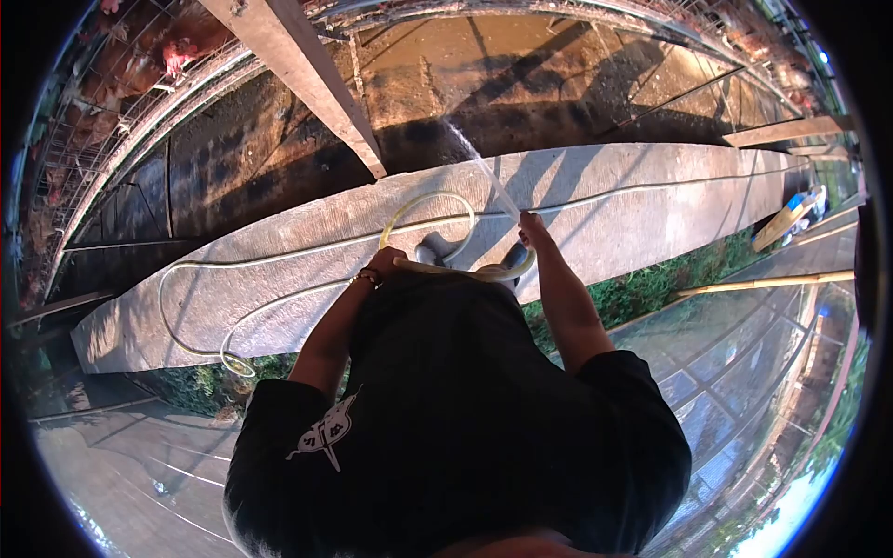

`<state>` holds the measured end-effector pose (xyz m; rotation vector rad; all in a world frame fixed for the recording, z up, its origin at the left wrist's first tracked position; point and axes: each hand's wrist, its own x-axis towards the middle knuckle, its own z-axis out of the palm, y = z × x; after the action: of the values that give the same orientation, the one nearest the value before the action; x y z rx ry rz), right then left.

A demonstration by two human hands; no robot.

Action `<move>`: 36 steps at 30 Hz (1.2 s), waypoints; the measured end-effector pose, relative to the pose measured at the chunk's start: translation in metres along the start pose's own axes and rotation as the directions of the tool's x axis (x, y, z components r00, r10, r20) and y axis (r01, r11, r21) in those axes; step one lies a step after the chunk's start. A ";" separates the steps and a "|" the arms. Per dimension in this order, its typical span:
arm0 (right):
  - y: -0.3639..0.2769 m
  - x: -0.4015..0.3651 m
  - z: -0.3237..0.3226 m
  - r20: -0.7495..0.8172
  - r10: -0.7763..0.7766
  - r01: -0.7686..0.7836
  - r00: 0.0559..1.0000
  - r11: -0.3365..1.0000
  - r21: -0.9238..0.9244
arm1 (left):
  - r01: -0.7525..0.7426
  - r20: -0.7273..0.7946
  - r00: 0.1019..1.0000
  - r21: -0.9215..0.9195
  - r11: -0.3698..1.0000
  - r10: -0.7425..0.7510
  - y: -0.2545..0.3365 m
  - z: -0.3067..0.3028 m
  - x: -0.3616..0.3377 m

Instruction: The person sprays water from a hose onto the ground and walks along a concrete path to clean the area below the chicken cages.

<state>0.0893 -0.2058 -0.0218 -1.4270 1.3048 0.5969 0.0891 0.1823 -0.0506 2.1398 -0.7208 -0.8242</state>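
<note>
A pale yellow garden hose point(465, 271) runs across the front of my body between both hands. My right hand point(532, 229) is closed around its outlet end, pointing forward. From there a white jet of water point(484, 169) shoots out to the dark wet ground point(423, 139) beyond the walkway. My left hand point(391, 260), with a band at its wrist, is wrapped around the hose farther back. Past it the hose loops up and lies over the concrete. A shoe point(431, 253) shows partly below my hands.
I stand on a long concrete walkway point(642, 200) with the hose strung along it. A wooden post point(307, 79) rises at the walkway's far edge. Wire cages point(102, 153) with brown hens line the upper left. Green plants point(614, 290) border the near edge. A bamboo pole point(772, 282) juts in from the right.
</note>
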 end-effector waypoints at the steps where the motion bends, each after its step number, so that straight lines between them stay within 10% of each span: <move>1: 0.000 0.000 0.000 0.006 0.009 -0.009 1.000 1.000 0.006 | 0.003 0.003 1.000 -0.001 1.000 -0.003 0.001 0.000 0.000; 36: -0.022 -0.014 0.001 0.035 -0.296 0.298 0.954 0.952 -0.063 | -0.022 -0.028 0.999 -0.017 1.000 0.022 0.000 0.000 -0.002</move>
<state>0.1055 -0.2029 -0.0017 -1.6289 1.0308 0.4576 0.0882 0.1837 -0.0498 2.1203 -0.7192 -0.7849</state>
